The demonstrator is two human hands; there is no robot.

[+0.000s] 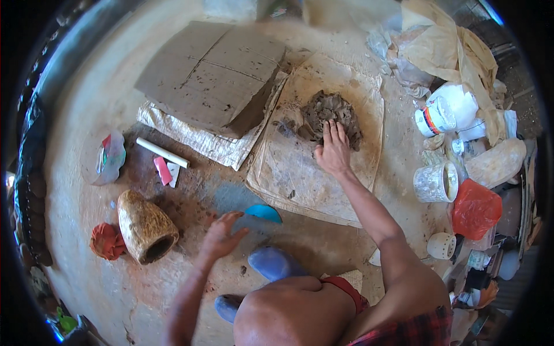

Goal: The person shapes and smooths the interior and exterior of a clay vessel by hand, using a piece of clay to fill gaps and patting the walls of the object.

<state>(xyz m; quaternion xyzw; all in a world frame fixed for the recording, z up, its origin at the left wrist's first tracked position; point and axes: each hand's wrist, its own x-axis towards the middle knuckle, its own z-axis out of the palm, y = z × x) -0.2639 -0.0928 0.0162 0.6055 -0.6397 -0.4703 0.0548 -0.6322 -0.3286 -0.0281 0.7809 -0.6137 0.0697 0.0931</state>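
My right hand (334, 149) rests with its fingers stretched out on the near side of a rough, dark lump of clay (326, 112). That lump sits on a flattened, clay-stained sack (311, 179). Lower and to the left, my left hand (222, 235) hovers, slightly blurred, with thumb and fingers apart and nothing visible in it. Just right of its fingertips is a teal rounded thing (265, 213), beside a blurred grey-blue patch that I cannot make out. A large grey block of clay (210, 72), scored with lines across its top, stands at the far left on another sack (184, 134).
On the left lie a white tube (163, 151), a pink piece (163, 171), a plastic bag (105, 158), a hollow tapered form (144, 225) and a red crumpled bundle (108, 242). Buckets (435, 182), a red bag (476, 209) and plastic sheeting (444, 40) crowd the right.
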